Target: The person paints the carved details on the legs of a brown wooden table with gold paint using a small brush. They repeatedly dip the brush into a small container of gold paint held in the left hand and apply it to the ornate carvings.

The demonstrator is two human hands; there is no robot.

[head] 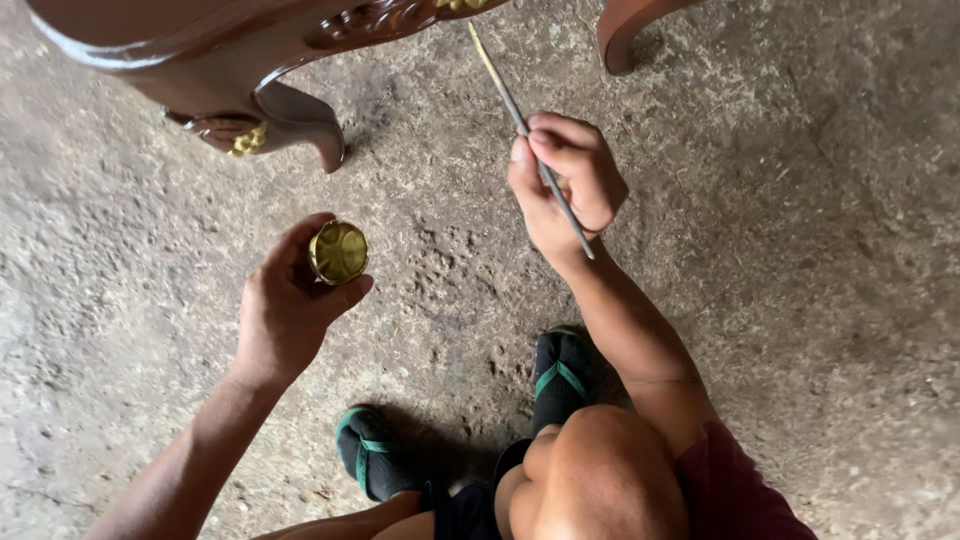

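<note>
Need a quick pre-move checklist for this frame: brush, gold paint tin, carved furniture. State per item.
1. Right hand grips the thin brush: ok.
2. Brush tip points at the carved brown furniture, bristles gold: ok.
3. Left hand holds the small tin of gold paint, open top in view: ok.
4. Tin level: cannot tell; it looks tilted toward the camera.
5. Paint depth in the tin: cannot tell.
6. Feet in green-strapped sandals flat on the dirt floor: ok.
</note>
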